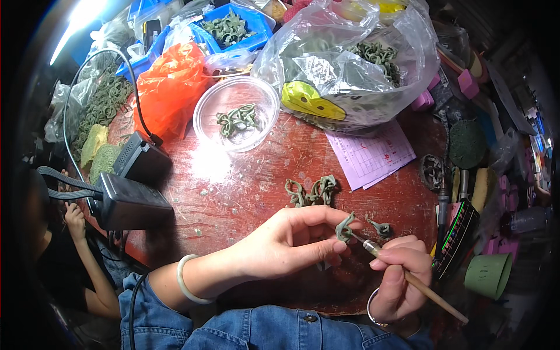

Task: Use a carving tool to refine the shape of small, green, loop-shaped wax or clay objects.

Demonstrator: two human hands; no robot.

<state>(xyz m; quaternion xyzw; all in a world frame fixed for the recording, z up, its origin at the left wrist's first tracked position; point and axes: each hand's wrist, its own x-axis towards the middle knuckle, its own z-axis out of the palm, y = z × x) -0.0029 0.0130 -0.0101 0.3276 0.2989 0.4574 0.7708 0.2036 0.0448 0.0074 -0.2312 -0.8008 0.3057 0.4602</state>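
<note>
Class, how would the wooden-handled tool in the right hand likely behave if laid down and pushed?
The wooden-handled tool would probably feel stiff, since its handle runs straight. It is likely light, being so slender. The handle looks rounded, so it may roll if pushed on the red table.

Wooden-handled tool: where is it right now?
Head view, lower right of centre: the tool is in the right hand, its tip by the green piece in the left hand.
</note>
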